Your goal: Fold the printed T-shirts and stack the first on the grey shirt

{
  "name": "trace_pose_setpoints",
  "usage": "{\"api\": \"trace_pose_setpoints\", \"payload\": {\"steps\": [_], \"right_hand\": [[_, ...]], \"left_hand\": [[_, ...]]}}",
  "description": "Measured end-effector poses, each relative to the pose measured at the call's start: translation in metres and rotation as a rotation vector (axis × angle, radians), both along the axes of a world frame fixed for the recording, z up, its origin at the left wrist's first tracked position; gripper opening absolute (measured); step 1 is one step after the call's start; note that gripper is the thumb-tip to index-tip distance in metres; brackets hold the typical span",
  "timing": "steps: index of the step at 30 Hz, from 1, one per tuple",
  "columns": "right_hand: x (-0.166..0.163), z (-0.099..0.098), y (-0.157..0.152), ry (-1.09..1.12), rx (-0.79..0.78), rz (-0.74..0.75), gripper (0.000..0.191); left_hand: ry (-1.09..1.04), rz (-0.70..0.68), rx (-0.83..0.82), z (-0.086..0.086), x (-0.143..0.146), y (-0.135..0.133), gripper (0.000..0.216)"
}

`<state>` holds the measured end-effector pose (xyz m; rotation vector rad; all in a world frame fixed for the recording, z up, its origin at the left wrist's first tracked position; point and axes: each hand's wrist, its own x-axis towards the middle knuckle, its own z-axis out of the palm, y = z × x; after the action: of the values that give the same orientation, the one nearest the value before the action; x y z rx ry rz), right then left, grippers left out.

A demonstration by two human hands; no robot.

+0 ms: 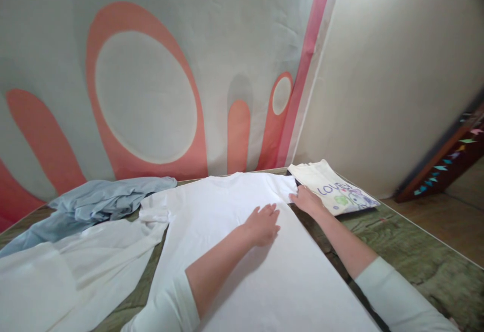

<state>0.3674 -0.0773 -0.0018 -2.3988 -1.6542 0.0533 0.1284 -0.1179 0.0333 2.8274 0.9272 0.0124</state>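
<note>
A white T-shirt lies spread out on the table, its neckline at the far edge. My left hand rests flat on its chest area, fingers stretched out and holding nothing. At the sleeve on the right side, my right hand has its thumb and fingers pinched on the hem. The opposite sleeve looks slightly rumpled and lies over another white garment.
On the left lie a white garment and a crumpled light-blue garment. A cream cloth bag with "LOVELY" lettering sits at the back right. The wood-patterned table meets a painted wall behind.
</note>
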Motion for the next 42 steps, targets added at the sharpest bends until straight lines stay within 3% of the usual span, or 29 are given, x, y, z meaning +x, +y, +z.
{"api": "trace_pose_setpoints", "payload": {"steps": [4, 10, 18, 25, 30, 36, 42], "right_hand": [[0.002, 0.000, -0.003, 0.008, 0.056, 0.061, 0.040], [0.008, -0.005, 0.000, 0.000, 0.117, 0.065, 0.035], [0.007, -0.005, -0.002, -0.053, 0.147, 0.058, 0.034], [0.004, 0.000, -0.003, -0.131, 0.147, 0.109, 0.033], [-0.002, 0.007, 0.025, -0.141, 0.059, 0.179, 0.039], [-0.026, -0.013, 0.073, -0.079, -0.117, 0.268, 0.055], [-0.025, -0.019, 0.093, -0.078, -0.146, 0.301, 0.065]], "left_hand": [[-0.151, -0.034, 0.034, -0.007, 0.035, -0.006, 0.034], [-0.255, 0.027, 0.034, -0.013, 0.031, -0.003, 0.013], [-0.273, -0.010, 0.034, -0.010, 0.030, -0.010, 0.015], [-0.271, -0.093, 0.096, -0.020, 0.027, -0.011, 0.038], [-0.238, -0.108, 0.085, -0.023, 0.026, -0.010, 0.040], [-0.228, -0.109, 0.073, -0.024, 0.026, -0.010, 0.040], [-0.206, -0.099, 0.046, -0.025, 0.024, -0.008, 0.041]]}}
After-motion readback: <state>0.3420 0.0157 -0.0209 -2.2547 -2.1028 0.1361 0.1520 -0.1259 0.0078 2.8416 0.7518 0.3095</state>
